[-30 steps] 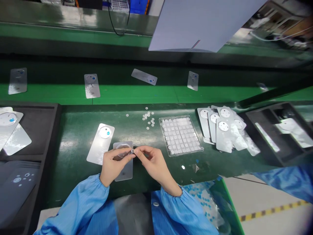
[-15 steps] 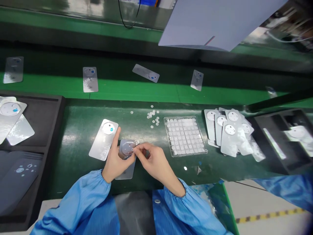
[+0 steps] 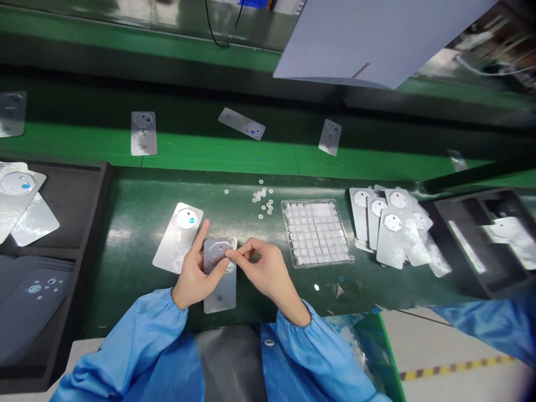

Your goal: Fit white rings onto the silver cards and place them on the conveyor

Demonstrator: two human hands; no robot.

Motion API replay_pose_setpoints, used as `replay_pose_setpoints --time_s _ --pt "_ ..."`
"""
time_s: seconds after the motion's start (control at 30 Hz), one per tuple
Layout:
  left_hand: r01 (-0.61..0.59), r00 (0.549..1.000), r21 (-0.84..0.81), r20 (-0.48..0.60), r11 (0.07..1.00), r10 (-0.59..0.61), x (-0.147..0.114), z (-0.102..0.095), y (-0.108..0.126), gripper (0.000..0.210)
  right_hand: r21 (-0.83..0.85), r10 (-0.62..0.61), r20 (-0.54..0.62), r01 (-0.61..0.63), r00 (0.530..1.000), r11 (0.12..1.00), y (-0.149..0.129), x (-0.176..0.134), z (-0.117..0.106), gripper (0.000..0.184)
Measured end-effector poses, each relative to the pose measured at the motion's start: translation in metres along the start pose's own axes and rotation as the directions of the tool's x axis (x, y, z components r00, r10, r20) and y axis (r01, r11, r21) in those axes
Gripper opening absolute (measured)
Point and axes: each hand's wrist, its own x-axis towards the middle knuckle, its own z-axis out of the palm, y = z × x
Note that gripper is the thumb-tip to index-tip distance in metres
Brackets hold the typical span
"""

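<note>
A silver panel (image 3: 170,248) is laid on the green bench (image 3: 134,290); the left hand (image 3: 193,279), thumb and forefinger spread, is placed against a grey panel (image 3: 220,293), whose upper right is met by the right hand (image 3: 268,271); whether anything is pinched there cannot be told.

The left hand (image 3: 193,281) spreads thumb and forefinger at a grey plate (image 3: 220,293)'s left edge, while the right hand (image 3: 266,271) brings 2 fingertips together over its upper part. Nearby lie 1 silver plate (image 3: 176,243), loose rings (image 3: 262,194) and a clear tray (image 3: 324,264) of white pieces.
</note>
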Motion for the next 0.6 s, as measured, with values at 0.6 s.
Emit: replay_pose_setpoints --time_s 0.6 --pt "-0.057 0.945 0.315 -0.289 0.947 0.153 0.172 -0.044 0.094 0.062 0.491 0.010 -0.121 0.051 0.993 0.869 0.080 -0.022 0.018 0.048"
